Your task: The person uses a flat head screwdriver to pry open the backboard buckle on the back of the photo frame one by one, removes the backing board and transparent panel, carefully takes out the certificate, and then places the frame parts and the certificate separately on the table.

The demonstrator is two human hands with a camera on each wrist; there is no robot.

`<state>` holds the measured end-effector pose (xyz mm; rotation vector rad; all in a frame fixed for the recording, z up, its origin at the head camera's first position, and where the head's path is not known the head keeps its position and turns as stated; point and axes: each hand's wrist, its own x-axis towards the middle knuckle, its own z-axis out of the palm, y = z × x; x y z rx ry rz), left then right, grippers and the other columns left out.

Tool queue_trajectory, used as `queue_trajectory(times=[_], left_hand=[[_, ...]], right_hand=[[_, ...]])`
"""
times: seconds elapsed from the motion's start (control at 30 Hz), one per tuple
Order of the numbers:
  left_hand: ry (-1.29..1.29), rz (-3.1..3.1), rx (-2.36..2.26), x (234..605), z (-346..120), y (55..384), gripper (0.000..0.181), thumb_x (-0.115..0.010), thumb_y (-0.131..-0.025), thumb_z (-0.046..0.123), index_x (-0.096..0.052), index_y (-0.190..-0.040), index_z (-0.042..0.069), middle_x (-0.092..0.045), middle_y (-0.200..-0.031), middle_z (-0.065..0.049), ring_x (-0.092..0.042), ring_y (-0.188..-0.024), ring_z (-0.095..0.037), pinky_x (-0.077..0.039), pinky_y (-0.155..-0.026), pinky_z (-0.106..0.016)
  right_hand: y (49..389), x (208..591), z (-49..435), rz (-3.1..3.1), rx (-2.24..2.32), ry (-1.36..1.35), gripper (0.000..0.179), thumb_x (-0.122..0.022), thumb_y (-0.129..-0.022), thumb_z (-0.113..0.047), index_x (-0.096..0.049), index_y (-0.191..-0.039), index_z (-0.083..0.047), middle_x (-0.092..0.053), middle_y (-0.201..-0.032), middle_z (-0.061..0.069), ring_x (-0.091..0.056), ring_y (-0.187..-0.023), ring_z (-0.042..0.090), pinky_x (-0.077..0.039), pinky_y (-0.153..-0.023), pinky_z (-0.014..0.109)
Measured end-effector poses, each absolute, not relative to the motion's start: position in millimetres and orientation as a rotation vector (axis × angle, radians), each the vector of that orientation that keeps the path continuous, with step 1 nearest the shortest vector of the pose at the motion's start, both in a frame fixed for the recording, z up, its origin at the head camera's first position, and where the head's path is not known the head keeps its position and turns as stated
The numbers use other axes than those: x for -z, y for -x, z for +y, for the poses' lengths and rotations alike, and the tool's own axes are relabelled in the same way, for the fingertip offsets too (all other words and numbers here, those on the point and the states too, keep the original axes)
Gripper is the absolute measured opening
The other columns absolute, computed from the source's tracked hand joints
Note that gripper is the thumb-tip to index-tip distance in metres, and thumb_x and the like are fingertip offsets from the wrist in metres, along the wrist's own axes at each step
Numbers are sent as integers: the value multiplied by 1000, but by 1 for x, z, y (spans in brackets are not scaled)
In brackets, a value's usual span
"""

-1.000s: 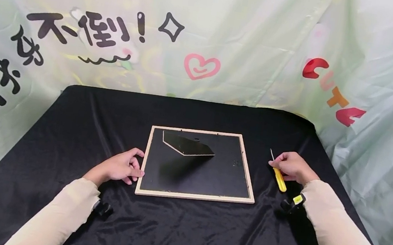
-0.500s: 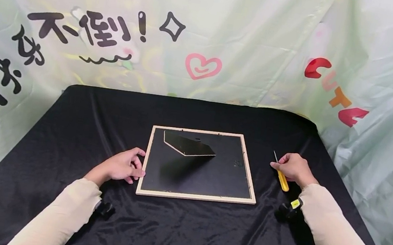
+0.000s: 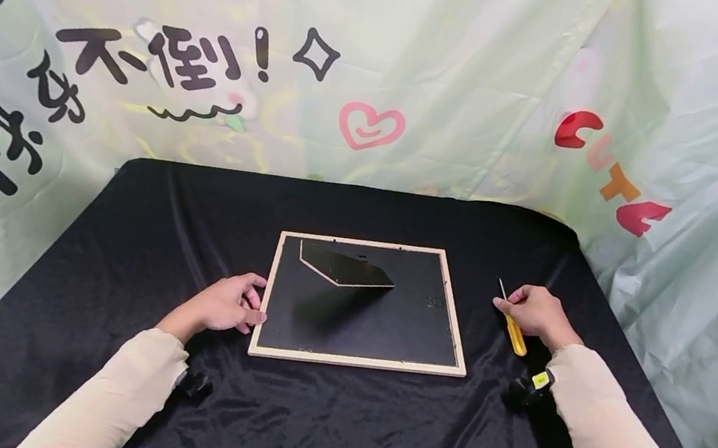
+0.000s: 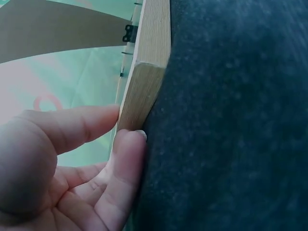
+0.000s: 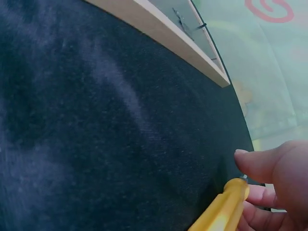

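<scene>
A picture frame point(image 3: 357, 362) lies face down on a black cloth, its pale wooden border around a dark backing board. The board's stand point(image 3: 346, 266) is tilted up from it. At the frame's left side my left hand point(image 3: 222, 303) pinches the wooden edge; up close in the left wrist view, thumb and a finger point(image 4: 129, 156) meet the wood near a corner. Right of the frame, my right hand point(image 3: 534, 311) grips a yellow-handled screwdriver point(image 3: 514, 337) near the top of its handle, thumb and fingers around the neck. Its thin metal shaft points away from me.
Black cloth point(image 3: 318, 430) covers the table, with folds in front of the frame. A pale printed curtain point(image 3: 460, 78) hangs behind and on both sides. Small dark tabs point(image 5: 201, 26) stick up along the frame's inner edge.
My right hand has shifted slightly to the right with the screwdriver. The left hand and picture frame hold their places; the head view tilts a little.
</scene>
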<state>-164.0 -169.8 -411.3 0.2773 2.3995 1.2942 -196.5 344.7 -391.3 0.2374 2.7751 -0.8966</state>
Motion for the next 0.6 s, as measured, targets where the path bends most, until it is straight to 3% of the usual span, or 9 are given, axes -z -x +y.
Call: queue_trajectory(times=[0.17, 0.33, 0.47, 0.6], left_hand=[[-297, 2433, -1275, 410, -171, 168, 52, -69, -86, 3, -43, -129, -9, -61, -86, -12, -64, -64, -22, -57, -59, -35], [-321, 2506, -1257, 405, -173, 174, 48, -71, -86, 7, -47, -126, -8, -60, -97, -17, -66, -66, -23, -58, -61, -35], [-454, 2642, -1121, 402, -175, 183, 49, -75, -84, 12, -52, -122, -8, -59, -107, -21, -67, -87, -30, -56, -77, -41], [-568, 2758, -857, 399, -175, 191, 69, -83, -78, 25, -49, -129, -5, -52, -124, -26, -54, -114, -39, -44, -97, -50]], right_hand=[[197, 383, 343, 2770, 877, -196, 42, -67, -92, -35, -55, -100, 4, -58, -87, 16, -59, -67, 20, -55, -58, 29], [201, 368, 336, 2853, 831, -83, 44, -65, -92, -38, -56, -101, 4, -61, -89, 15, -59, -73, 23, -51, -63, 31], [207, 358, 321, 2905, 850, 48, 41, -66, -91, -38, -58, -101, 1, -61, -90, 14, -57, -75, 24, -48, -63, 32], [213, 356, 297, 2920, 902, 193, 32, -69, -90, -32, -61, -98, -2, -63, -84, 8, -58, -70, 20, -48, -62, 32]])
